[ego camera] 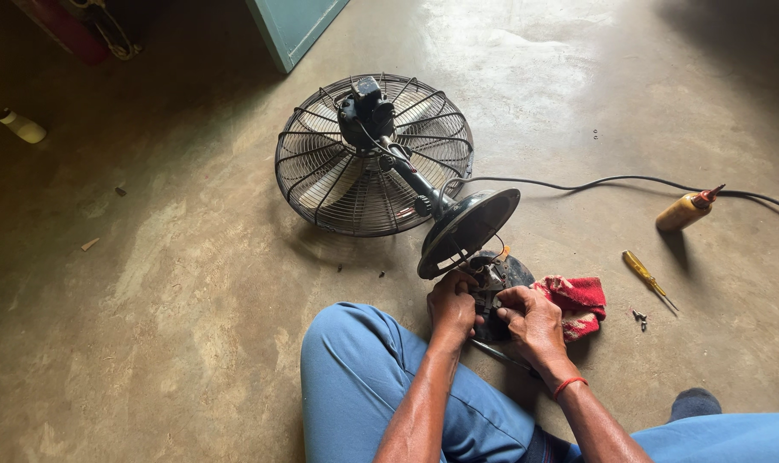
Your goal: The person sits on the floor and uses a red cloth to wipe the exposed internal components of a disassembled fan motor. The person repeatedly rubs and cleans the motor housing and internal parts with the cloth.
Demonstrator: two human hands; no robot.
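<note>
Both hands' fingers (471, 296) pinching wiring inside opened fan base (503, 273), between knees.

Both forearms reach forward and down, converging. Left hand (452, 306) and right hand (531, 319) close together, fingers curled, knuckles up; red band on right wrist.

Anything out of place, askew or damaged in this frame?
Yes. The black wire-caged table fan lies face-down on the concrete floor, its round base cover tipped up off the opened base, where both hands work. Small screws lie loose nearby.
</note>
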